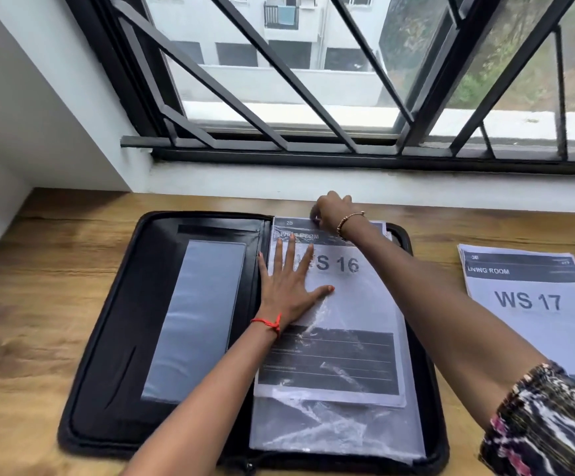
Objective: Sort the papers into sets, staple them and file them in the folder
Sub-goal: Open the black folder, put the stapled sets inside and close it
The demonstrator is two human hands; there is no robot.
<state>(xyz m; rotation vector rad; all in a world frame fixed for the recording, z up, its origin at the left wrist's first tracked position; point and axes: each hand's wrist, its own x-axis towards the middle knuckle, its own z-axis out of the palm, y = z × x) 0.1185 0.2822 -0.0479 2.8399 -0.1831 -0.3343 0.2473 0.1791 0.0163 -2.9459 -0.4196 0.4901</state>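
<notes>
Location type: a room in a home. Indicators: a wood-grain bench (55,269) set against a white wall (21,108), directly below a window with a black metal grille (255,108). Outside stands an apartment block (313,32) with a railed balcony (280,15). The WS 17 paper set (526,304) is headed LIVING ROOM.

A folder (114,338) lies open on the desk (38,304), in front of a window (313,80), with a wall (21,115) to the left. Its left half carries a pocket (196,317). On its right half lies a sleeve (330,431), and the WS 16 set (347,304) sits in the sleeve's far part. The left hand (286,286) rests flat on that set, near the folder's spine. The right hand (332,209) is at the set's far edge, fingers curled; whether they grip anything cannot be told. The WS 17 set (526,300) lies on the desk right of the folder, apart from it.
</notes>
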